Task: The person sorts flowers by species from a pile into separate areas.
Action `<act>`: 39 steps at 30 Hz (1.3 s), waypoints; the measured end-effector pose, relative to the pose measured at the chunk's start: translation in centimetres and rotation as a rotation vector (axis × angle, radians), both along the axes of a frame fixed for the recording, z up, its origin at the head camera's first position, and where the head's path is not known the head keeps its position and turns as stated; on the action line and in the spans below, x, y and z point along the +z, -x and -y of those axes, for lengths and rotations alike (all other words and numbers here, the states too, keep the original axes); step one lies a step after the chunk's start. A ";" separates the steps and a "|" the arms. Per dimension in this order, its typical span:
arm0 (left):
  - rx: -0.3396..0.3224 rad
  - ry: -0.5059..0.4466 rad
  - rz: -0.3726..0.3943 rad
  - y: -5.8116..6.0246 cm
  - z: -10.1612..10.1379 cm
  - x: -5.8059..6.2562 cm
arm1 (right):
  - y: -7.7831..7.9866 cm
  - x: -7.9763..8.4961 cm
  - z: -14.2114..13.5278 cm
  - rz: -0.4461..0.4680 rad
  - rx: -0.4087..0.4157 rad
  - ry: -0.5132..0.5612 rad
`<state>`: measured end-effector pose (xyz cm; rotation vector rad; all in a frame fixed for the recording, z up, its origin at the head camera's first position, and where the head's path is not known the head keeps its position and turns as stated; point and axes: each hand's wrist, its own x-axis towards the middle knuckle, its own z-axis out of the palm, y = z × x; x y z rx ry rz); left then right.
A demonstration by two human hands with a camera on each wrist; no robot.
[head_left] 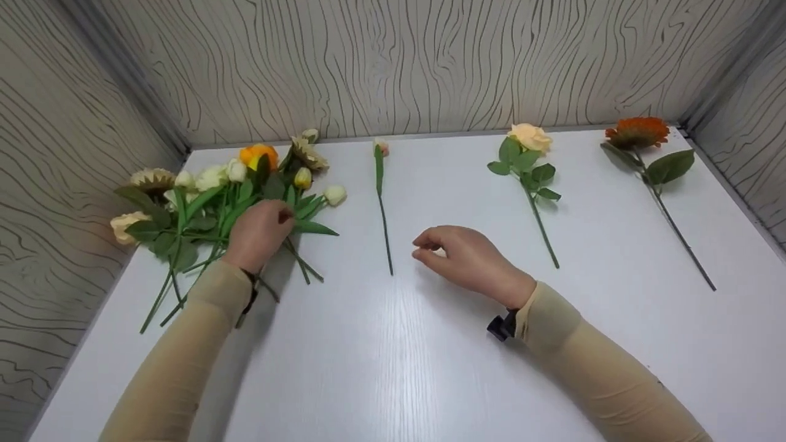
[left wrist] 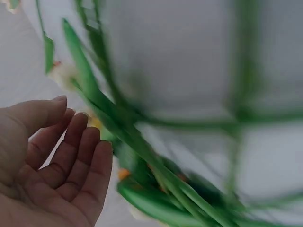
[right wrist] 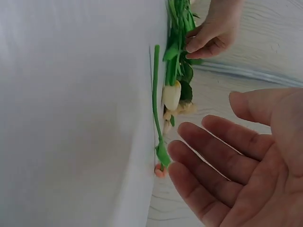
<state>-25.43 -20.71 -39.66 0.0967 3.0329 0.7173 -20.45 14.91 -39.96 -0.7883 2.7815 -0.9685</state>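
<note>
My left hand (head_left: pixel 259 234) is over a pile of artificial flowers (head_left: pixel 212 178) at the left of the table. In the left wrist view its fingers (left wrist: pixel 78 163) are loosely bent beside green leaves and stems, and nothing shows between them. Whether they touch a leaf cannot be told. My right hand (head_left: pixel 470 261) hovers over the table with relaxed fingers (right wrist: pixel 215 149) and holds nothing. Nearest to it, on its left, lies a single pink tulip (head_left: pixel 382 147), its stem toward me. The pile includes white tulips (head_left: pixel 335 195), a yellow tulip (head_left: pixel 303 178) and an orange flower (head_left: pixel 258 156).
On the white table (head_left: pixel 381 362), a peach rose (head_left: pixel 530 137) lies right of centre and an orange-red daisy-like flower (head_left: pixel 638 132) lies at the far right. Wood-patterned panels (head_left: pixel 393 67) stand at the back and both sides.
</note>
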 end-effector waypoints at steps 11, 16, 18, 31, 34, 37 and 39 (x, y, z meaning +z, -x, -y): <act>-0.038 0.125 -0.054 -2.9 4.4 -0.1 | -2.4 -0.3 3.7 -0.186 0.246 -0.069; -0.032 0.161 -0.054 -2.3 4.3 -0.2 | -2.3 -0.7 3.6 -0.201 0.242 -0.072; -0.035 0.179 -0.057 -2.1 4.2 -0.3 | -2.1 -0.8 3.6 -0.193 0.231 -0.077; -0.053 0.119 -0.021 -1.6 2.1 0.7 | -1.3 -0.6 3.0 -0.134 0.183 -0.064; -0.057 0.030 0.028 -1.4 0.5 1.5 | -1.0 -0.5 2.8 -0.124 0.171 -0.054; -0.064 -0.118 0.094 -1.1 -1.4 2.4 | -0.7 -0.3 2.3 -0.112 0.154 -0.041; -0.077 -0.218 0.124 -0.9 -2.8 2.8 | -0.4 -0.1 2.0 -0.093 0.131 -0.022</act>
